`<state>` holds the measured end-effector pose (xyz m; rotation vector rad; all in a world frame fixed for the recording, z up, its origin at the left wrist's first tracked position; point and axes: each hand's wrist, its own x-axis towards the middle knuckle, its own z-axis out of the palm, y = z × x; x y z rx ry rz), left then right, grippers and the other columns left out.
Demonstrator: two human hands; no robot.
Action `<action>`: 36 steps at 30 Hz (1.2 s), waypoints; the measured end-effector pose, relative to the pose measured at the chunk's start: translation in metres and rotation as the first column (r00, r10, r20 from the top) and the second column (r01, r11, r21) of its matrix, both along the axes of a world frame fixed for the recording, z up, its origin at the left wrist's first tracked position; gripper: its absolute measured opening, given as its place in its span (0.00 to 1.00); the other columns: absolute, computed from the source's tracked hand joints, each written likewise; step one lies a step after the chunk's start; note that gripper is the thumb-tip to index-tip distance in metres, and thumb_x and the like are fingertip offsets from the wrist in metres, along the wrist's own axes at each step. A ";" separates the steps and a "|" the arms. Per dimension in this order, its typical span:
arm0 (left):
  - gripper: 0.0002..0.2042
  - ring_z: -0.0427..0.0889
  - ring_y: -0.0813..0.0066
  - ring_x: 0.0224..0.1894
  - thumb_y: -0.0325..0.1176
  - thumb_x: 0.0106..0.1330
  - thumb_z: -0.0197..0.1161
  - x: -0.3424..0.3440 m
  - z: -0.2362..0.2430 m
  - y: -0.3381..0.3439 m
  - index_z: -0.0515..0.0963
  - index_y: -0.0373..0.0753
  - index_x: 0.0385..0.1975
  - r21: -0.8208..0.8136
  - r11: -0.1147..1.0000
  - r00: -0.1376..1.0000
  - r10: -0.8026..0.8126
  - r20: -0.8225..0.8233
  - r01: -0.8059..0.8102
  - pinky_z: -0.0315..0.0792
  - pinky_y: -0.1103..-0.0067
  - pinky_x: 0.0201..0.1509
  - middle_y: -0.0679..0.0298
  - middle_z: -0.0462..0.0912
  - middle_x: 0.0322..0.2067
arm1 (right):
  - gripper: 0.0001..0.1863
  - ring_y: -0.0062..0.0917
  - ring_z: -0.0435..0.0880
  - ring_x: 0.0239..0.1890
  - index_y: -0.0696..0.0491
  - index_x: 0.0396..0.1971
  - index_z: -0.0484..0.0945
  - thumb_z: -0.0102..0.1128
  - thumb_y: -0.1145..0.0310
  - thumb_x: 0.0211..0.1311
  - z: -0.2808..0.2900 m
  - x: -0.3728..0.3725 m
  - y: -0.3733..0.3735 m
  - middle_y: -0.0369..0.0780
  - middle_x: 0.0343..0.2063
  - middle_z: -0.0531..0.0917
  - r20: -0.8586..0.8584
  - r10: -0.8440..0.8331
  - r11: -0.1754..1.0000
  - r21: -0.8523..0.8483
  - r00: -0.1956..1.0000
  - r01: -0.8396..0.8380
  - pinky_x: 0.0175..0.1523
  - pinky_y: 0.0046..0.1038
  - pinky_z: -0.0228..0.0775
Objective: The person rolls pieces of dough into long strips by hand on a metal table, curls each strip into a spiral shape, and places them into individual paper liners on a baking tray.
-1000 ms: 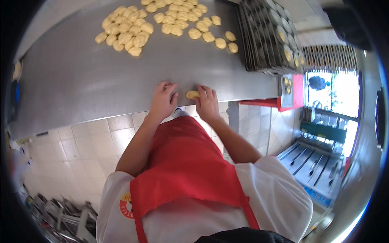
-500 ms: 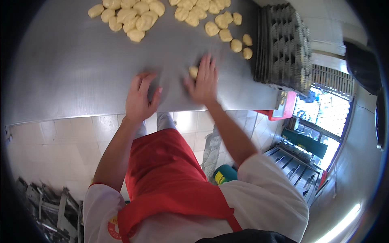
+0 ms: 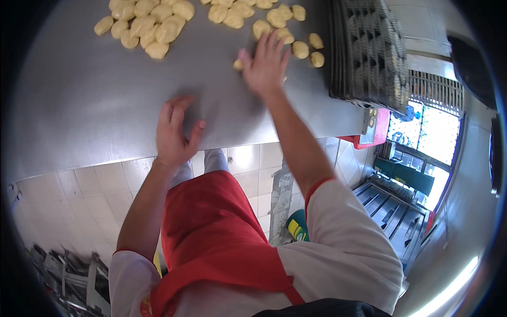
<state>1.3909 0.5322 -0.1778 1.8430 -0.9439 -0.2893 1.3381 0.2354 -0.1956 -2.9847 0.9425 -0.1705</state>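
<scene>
My right hand (image 3: 265, 68) is stretched over the steel table (image 3: 95, 105), palm down with its fingers spread. Its fingertips reach the near edge of some loose dough pieces (image 3: 300, 50). Beside the thumb lies a small dough piece (image 3: 238, 64), and a pale bit shows at the wrist's right side. Whether anything is under the palm is hidden. My left hand (image 3: 176, 132) hovers by the table's near edge, fingers loosely curved and apart, with nothing in it. Farther off lie a pile of pale yellow dough balls (image 3: 142, 25) at left and another dough group (image 3: 232, 13) in the middle.
A tall stack of dark ridged baking trays (image 3: 367, 53) stands at the table's right end. Below it is a red crate (image 3: 376, 132). A green container (image 3: 298, 226) is on the tiled floor by my right side. Metal racks (image 3: 74, 280) stand behind at lower left.
My right hand has moved away from me, up to the loose dough pieces, and its fingers have spread. My left hand stays nearly in place. The whole view has shifted slightly.
</scene>
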 end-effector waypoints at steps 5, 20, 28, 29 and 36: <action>0.34 0.56 0.34 0.81 0.42 0.75 0.63 -0.078 0.022 -0.081 0.64 0.36 0.78 -0.139 0.920 0.925 -0.376 -0.048 0.367 0.53 0.52 0.84 0.40 0.62 0.77 | 0.44 0.58 0.44 0.85 0.59 0.83 0.51 0.54 0.51 0.76 0.009 -0.147 0.134 0.57 0.83 0.47 -0.182 0.236 0.969 0.123 0.955 -0.216 0.86 0.55 0.39; 0.36 0.46 0.45 0.86 0.50 0.80 0.51 -0.017 -0.018 -0.163 0.56 0.43 0.84 0.490 0.868 0.763 -0.372 0.529 0.083 0.38 0.43 0.86 0.57 0.51 0.85 | 0.37 0.60 0.47 0.84 0.47 0.83 0.58 0.47 0.50 0.80 0.007 -0.108 0.010 0.45 0.84 0.53 -0.029 0.270 0.946 0.196 0.962 -0.259 0.84 0.63 0.37; 0.36 0.39 0.30 0.85 0.53 0.81 0.51 -0.100 0.007 -0.109 0.53 0.49 0.85 0.637 0.767 0.955 -0.135 0.266 -0.069 0.36 0.37 0.84 0.53 0.45 0.86 | 0.39 0.59 0.40 0.86 0.51 0.83 0.56 0.52 0.52 0.80 0.030 -0.180 0.083 0.54 0.84 0.48 -0.149 0.192 0.901 0.419 0.970 -0.114 0.84 0.64 0.31; 0.36 0.38 0.33 0.85 0.55 0.82 0.49 -0.077 0.010 -0.132 0.52 0.49 0.85 0.620 0.769 0.941 -0.072 0.330 -0.159 0.35 0.38 0.84 0.53 0.45 0.86 | 0.39 0.58 0.39 0.86 0.52 0.84 0.53 0.48 0.51 0.82 0.017 -0.153 0.065 0.54 0.85 0.47 -0.171 0.143 0.934 0.350 0.975 -0.076 0.84 0.64 0.31; 0.36 0.40 0.41 0.86 0.56 0.82 0.45 0.003 0.008 -0.183 0.53 0.46 0.85 0.497 0.833 0.877 -0.029 0.480 -0.244 0.35 0.41 0.85 0.56 0.47 0.86 | 0.37 0.53 0.41 0.86 0.49 0.84 0.54 0.44 0.47 0.84 0.017 -0.065 -0.015 0.47 0.86 0.47 -0.016 0.246 0.969 0.018 0.969 -0.245 0.84 0.61 0.33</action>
